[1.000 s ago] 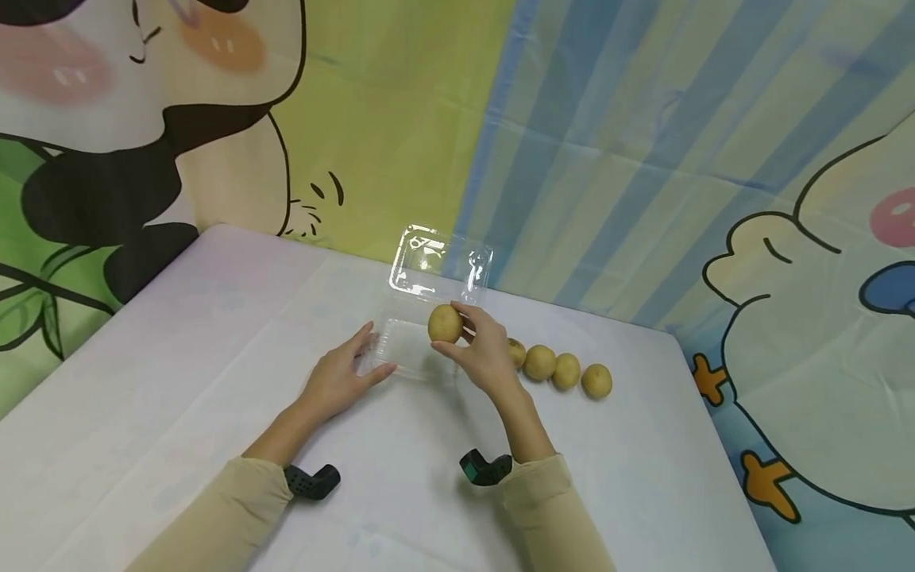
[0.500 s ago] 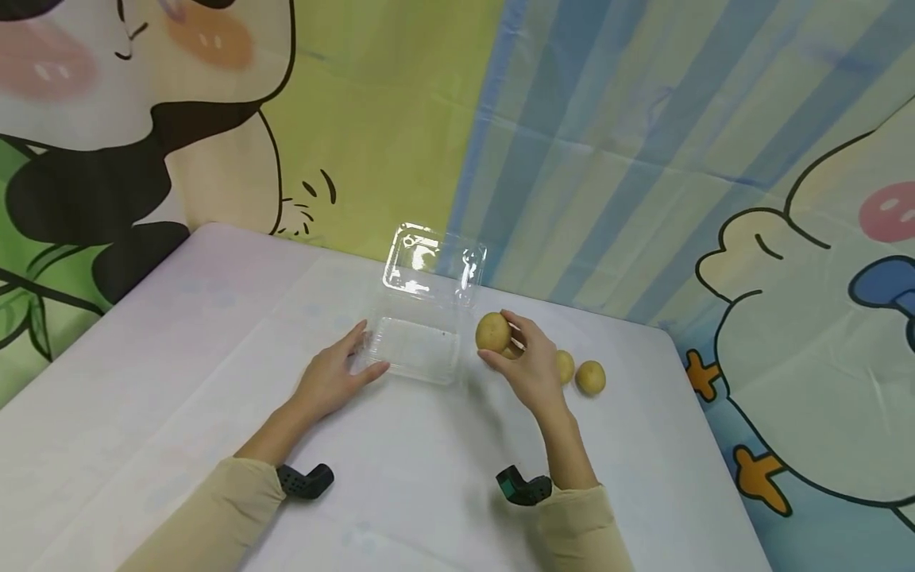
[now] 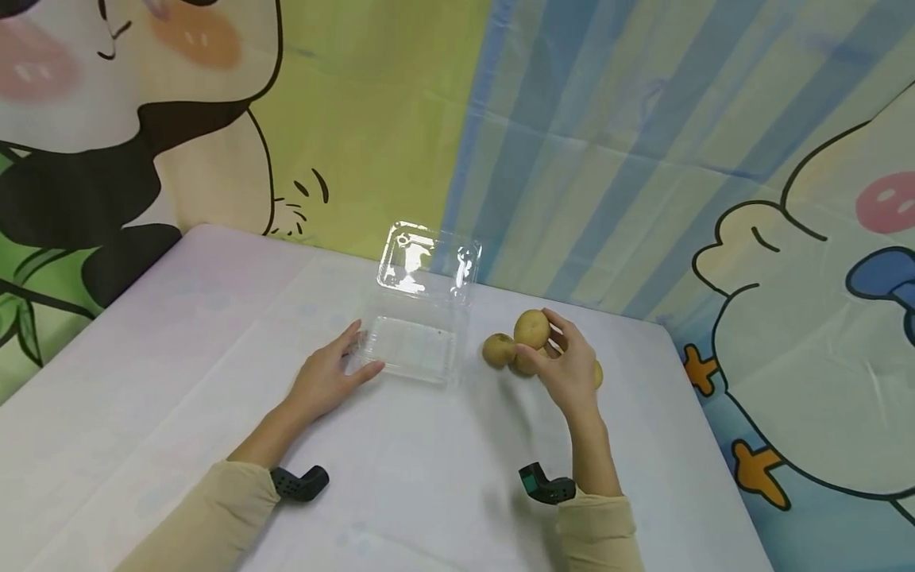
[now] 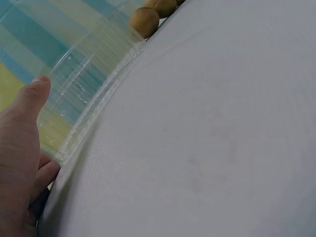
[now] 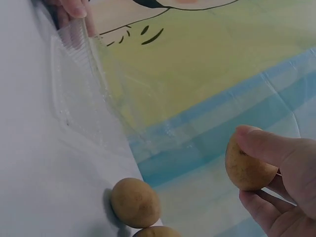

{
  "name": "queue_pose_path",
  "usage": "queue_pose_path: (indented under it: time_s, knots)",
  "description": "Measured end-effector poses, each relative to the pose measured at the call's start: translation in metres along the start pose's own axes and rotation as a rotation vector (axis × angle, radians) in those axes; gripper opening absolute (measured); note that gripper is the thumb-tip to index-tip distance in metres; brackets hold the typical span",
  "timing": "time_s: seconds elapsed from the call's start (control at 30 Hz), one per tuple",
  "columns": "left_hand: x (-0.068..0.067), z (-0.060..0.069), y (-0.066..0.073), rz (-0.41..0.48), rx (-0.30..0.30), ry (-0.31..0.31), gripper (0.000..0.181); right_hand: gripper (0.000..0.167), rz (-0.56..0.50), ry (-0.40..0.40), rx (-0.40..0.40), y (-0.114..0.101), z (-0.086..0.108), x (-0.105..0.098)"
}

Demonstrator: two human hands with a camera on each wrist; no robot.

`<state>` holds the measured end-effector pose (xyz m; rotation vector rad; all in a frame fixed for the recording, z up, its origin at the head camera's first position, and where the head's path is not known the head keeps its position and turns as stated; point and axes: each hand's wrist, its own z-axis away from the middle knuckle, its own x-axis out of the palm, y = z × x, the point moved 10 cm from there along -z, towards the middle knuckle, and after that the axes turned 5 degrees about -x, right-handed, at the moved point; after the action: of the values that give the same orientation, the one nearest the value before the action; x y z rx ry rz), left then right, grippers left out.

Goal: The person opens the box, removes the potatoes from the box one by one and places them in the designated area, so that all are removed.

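My right hand (image 3: pixel 569 369) pinches a round yellow potato (image 3: pixel 532 329) between thumb and fingers, raised over the row of potatoes. In the right wrist view the thumb lies across this potato (image 5: pixel 244 165). At the left end of a lidded clear plastic box (image 3: pixel 409 349), my left hand (image 3: pixel 327 380) rests with thumb and fingers spread, touching its side. The box stands on the table, its lid (image 3: pixel 429 266) raised at the back, with no potato inside. A potato (image 3: pixel 498 350) sits right of the box; others are partly hidden by my right hand.
A white cloth covers the table (image 3: pixel 400 477). Behind it hangs a cartoon-printed curtain (image 3: pixel 386 119), close to the raised lid. Another potato (image 3: pixel 598 373) shows at the right end of the row. Each wrist wears a black device (image 3: pixel 300 483).
The right hand has moved right, from above the box to above the row, carrying the potato. A potato at the row's left end is now uncovered. The left hand stays at the box.
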<state>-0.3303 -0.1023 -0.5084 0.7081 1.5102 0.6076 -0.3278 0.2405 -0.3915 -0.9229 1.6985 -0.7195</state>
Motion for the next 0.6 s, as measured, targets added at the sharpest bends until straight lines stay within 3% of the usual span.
queue_pose_path:
  time_s: [0.13,0.43,0.6]
  knots:
    - [0.002,0.0,0.0,0.004,0.004,-0.006,0.094,0.072,0.017,0.026,0.023,0.005,0.001,-0.009]
    - [-0.001,0.0,-0.001,-0.012,0.011,0.004,0.094,0.072,0.057,0.042,-0.034,0.01,-0.003,-0.019]
    - [-0.001,0.0,0.0,-0.01,0.008,-0.006,0.094,0.073,0.111,0.061,-0.029,0.019,-0.003,-0.035]
